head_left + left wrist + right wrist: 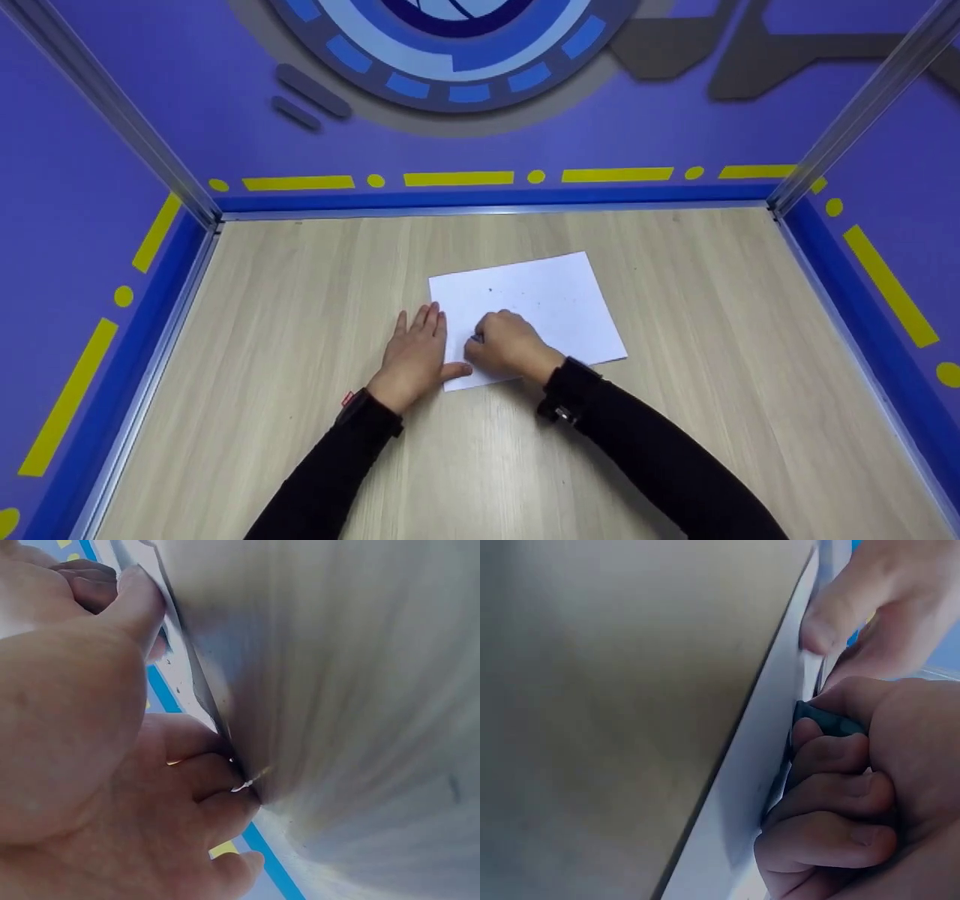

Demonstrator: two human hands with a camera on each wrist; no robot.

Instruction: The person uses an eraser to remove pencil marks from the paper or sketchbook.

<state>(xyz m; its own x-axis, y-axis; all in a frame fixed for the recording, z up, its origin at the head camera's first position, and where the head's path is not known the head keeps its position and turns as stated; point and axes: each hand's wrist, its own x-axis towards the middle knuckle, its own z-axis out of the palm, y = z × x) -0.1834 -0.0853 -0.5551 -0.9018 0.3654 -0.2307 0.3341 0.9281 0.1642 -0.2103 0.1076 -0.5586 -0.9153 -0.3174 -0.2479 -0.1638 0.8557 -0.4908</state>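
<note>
A white sheet of paper [559, 315] lies on the wooden table, slightly turned, with a few small dark specks on it. Along its left edge my left hand [416, 351] rests with fingers extended, the thumb reaching over the lower left corner. Over the lower left part of the sheet, my right hand [510, 343] has its fingers curled around a small dark teal block [830, 721]. Most of that block is hidden by the fingers; one end shows between thumb and index finger, close against the paper. Its exact kind I cannot tell.
The light wooden table [697, 315] is bordered by a metal strip and a blue-purple back wall [300, 150] with yellow marks. Similar side walls stand at left and right. Black sleeves and wrist straps cover both forearms.
</note>
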